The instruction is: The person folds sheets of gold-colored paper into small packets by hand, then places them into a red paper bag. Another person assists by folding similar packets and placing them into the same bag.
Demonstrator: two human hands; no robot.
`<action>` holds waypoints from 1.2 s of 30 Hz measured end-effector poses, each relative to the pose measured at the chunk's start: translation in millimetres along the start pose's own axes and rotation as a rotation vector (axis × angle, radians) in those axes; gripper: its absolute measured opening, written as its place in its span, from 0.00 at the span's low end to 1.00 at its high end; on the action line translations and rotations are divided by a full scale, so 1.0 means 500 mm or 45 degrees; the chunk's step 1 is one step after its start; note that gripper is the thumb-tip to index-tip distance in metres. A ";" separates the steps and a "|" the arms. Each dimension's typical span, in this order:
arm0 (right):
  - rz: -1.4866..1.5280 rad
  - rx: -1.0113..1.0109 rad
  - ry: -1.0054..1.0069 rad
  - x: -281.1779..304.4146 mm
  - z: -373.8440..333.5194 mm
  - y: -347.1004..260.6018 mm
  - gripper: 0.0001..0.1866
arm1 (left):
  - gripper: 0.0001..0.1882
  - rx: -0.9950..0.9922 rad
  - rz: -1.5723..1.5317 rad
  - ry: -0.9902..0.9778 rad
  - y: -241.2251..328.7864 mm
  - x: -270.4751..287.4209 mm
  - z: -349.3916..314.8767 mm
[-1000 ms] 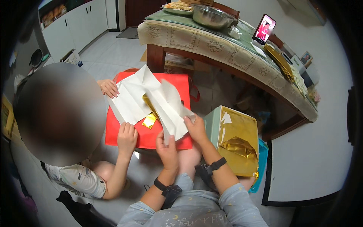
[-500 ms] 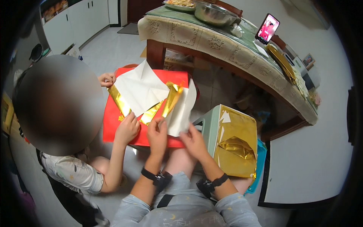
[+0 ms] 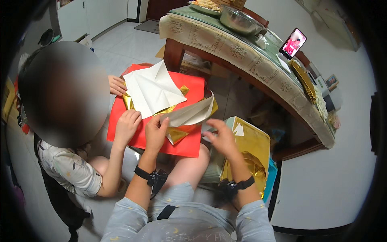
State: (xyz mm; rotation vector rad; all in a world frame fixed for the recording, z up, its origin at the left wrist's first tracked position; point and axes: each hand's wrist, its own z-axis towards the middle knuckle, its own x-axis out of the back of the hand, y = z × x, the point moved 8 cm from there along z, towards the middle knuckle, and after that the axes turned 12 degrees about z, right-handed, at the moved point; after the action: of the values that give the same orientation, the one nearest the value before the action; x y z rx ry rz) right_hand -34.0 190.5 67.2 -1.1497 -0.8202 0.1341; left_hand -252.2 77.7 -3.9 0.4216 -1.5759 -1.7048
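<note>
Centre: gold-backed sheet (image 3: 192,114), bent, pale face partly showing, over red cover (image 3: 186,151). Left hand (image 3: 156,132) pinches its left end; right hand (image 3: 221,136) half curled near its right end, fingers parted; whether it grips paper, we cannot tell. Left of centre: co-worker's hand (image 3: 128,124) at second sheet (image 3: 154,88). We judge folding in hand; next move calls for steady left pinch, right fingers meeting loose edge.

red mat (image 3: 191,82) | white-backed gold paper (image 3: 155,88) on it | second sheet (image 3: 191,113) perhaps touching
</note>
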 end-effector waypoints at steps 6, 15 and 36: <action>-0.507 -0.052 0.106 0.085 0.112 0.093 0.47 | 0.12 -0.021 0.158 0.109 -0.010 -0.004 0.017; 0.055 -0.049 -0.164 0.063 0.211 0.152 0.42 | 0.18 -0.043 0.461 0.071 0.000 0.011 0.005; -0.082 -0.076 0.300 -0.010 0.232 0.208 0.11 | 0.17 -0.007 0.432 0.243 -0.012 0.036 0.009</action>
State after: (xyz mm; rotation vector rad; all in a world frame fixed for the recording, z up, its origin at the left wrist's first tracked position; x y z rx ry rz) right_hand -79.7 321.1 -4.8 -1.1686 -0.6549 -0.0790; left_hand -269.0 67.8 -4.4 0.2852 -1.4129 -1.3681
